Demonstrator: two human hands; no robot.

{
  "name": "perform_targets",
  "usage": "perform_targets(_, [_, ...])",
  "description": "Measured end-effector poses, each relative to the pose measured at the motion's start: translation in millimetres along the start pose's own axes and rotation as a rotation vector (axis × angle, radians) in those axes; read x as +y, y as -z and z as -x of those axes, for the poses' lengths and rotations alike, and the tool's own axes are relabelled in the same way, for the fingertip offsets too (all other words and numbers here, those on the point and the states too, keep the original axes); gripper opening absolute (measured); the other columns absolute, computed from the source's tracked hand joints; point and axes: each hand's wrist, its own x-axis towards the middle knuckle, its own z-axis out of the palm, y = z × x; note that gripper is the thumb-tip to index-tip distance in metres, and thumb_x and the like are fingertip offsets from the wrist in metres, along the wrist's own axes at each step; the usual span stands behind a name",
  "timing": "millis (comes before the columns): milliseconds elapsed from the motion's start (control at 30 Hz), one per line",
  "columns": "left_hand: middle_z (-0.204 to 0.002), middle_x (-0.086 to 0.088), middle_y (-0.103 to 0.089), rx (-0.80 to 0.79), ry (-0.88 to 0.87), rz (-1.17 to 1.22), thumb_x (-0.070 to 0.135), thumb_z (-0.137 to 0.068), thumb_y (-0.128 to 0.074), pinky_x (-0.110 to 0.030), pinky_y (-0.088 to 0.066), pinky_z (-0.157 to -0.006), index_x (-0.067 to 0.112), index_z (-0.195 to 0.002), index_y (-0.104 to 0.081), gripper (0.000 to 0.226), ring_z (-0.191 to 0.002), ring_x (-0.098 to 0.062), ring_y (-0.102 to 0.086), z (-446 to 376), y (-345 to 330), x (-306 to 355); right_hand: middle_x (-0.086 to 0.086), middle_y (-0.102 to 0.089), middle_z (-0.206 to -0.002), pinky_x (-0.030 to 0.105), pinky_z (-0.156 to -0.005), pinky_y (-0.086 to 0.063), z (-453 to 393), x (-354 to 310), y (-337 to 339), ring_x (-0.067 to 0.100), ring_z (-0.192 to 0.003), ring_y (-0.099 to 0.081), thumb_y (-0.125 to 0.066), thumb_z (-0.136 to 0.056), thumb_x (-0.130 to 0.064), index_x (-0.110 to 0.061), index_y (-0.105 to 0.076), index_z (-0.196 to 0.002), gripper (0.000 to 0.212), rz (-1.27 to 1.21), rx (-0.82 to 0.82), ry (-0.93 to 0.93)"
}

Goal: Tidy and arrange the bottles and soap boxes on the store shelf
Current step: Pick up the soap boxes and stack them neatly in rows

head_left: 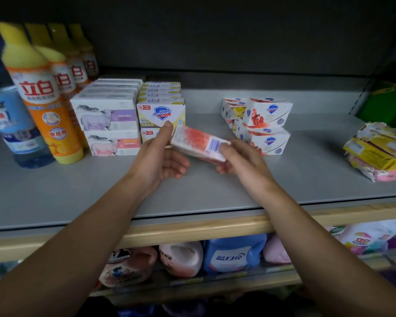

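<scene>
A white and red soap box [198, 142] hangs tilted above the grey shelf [215, 186], held from both ends. My left hand [162, 156] touches its left end with the thumb on top. My right hand [238, 160] grips its right end near the barcode. Behind stand stacked yellow Safeguard boxes [161, 110] and white sheep-print soap boxes [105, 117]. Loose red and white Safeguard boxes [264, 124] lie in a crooked pile to the right. Orange bottles with yellow caps [41, 92] line up at far left.
A blue bottle [12, 124] stands at the left edge. Crumpled yellow and pink soap packs [378, 152] lie at the right, green packs [384, 101] behind them. Detergent jugs [233, 252] fill the lower shelf below the wooden shelf edge [192, 229].
</scene>
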Motion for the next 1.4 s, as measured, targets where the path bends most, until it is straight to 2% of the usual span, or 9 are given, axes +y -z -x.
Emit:
perform_targets(100, [-0.054, -0.017, -0.062, 0.015, -0.025, -0.114, 0.076, -0.071, -0.049, -0.025, -0.044, -0.041, 0.011, -0.082, -0.068, 0.069, -0.041, -0.024, -0.056, 0, -2, -3, 0.012, -0.067, -0.067, 0.030, -0.054, -0.051, -1, -7, 0, 0.020, -0.052, -0.061, -0.054, -0.068, -0.067, -0.020, -0.074, -0.075, 0.052, -0.065, 0.025, -0.132])
perform_targets(233, [-0.053, -0.016, -0.061, 0.019, -0.049, -0.206, 0.077, -0.070, -0.046, -0.024, -0.042, -0.041, 0.015, -0.086, -0.071, 0.069, -0.041, -0.022, -0.055, 0, -3, -6, 0.011, -0.072, -0.071, 0.024, -0.044, -0.048, -2, -12, 1, 0.020, -0.048, -0.063, -0.053, -0.075, -0.063, -0.021, -0.076, -0.073, 0.047, -0.133, 0.064, -0.214])
perform_targets(367, [-0.057, -0.014, -0.063, -0.014, -0.045, -0.107, 0.066, -0.083, -0.050, -0.024, -0.045, -0.042, 0.011, -0.088, -0.065, 0.058, -0.043, -0.022, -0.055, 0, -1, -5, 0.012, -0.071, -0.086, 0.030, -0.056, -0.055, 1, -8, 2, 0.021, -0.061, -0.066, -0.058, -0.093, -0.023, -0.019, -0.071, -0.093, 0.014, -0.202, 0.046, -0.135])
perform_targets(533, [-0.068, -0.006, -0.065, -0.081, -0.141, -0.098, 0.028, -0.095, -0.060, -0.023, -0.046, -0.041, 0.020, -0.085, -0.067, 0.015, -0.045, -0.020, -0.056, 4, 1, -5, -0.007, -0.065, -0.121, 0.036, -0.094, -0.052, 7, -4, 5, 0.010, -0.107, -0.065, -0.065, -0.069, -0.025, -0.039, -0.064, -0.113, 0.046, -0.026, 0.001, 0.017])
perform_targets(633, [-0.081, -0.004, -0.068, -0.139, -0.194, -0.089, 0.019, -0.094, -0.060, -0.027, -0.051, -0.045, 0.021, -0.113, -0.062, 0.019, -0.048, -0.020, -0.059, 6, 2, -7, -0.010, -0.062, -0.126, 0.028, -0.095, -0.050, 5, 0, 4, -0.003, -0.112, -0.058, -0.067, -0.077, -0.029, -0.032, -0.057, -0.127, 0.051, 0.036, 0.084, 0.053])
perform_targets(867, [-0.122, -0.002, -0.067, -0.176, -0.266, -0.224, 0.007, -0.090, -0.064, -0.037, -0.059, -0.058, 0.020, -0.133, -0.054, 0.046, -0.060, -0.031, -0.068, 11, 0, -5, 0.002, -0.060, -0.122, 0.038, -0.099, -0.050, 0, 7, 4, 0.020, -0.113, -0.061, -0.073, -0.081, 0.000, -0.017, -0.056, -0.130, 0.055, 0.169, 0.106, 0.008])
perform_targets(1100, [-0.112, -0.001, -0.069, -0.120, -0.504, -0.369, 0.004, -0.085, -0.069, -0.029, -0.058, -0.069, 0.015, -0.126, -0.062, 0.043, -0.077, -0.009, -0.068, 16, -6, -6, -0.007, -0.047, -0.105, 0.021, -0.084, -0.047, 7, 2, 2, 0.016, -0.097, -0.054, -0.077, -0.076, -0.005, -0.019, -0.056, -0.110, 0.042, 0.464, 0.105, 0.181])
perform_targets(1233, [-0.118, -0.008, -0.068, -0.072, -0.620, -0.439, 0.012, -0.083, -0.072, -0.043, -0.057, -0.087, 0.016, -0.124, -0.062, 0.042, -0.106, -0.022, -0.067, 16, -10, -9, -0.004, -0.055, -0.106, 0.027, -0.084, -0.048, 6, 5, 1, 0.016, -0.098, -0.056, -0.075, -0.080, -0.009, -0.016, -0.056, -0.111, 0.038, 0.528, 0.052, 0.186])
perform_targets(1400, [-0.110, 0.006, -0.071, 0.060, -0.612, -0.552, 0.026, -0.084, -0.067, -0.045, -0.056, -0.081, 0.021, -0.121, -0.066, 0.038, -0.085, -0.024, -0.066, 15, -8, -9, 0.004, -0.063, -0.115, 0.037, -0.093, -0.052, 7, 0, 6, 0.017, -0.104, -0.063, -0.069, -0.079, 0.003, -0.021, -0.062, -0.113, 0.042, 0.284, 0.072, 0.156])
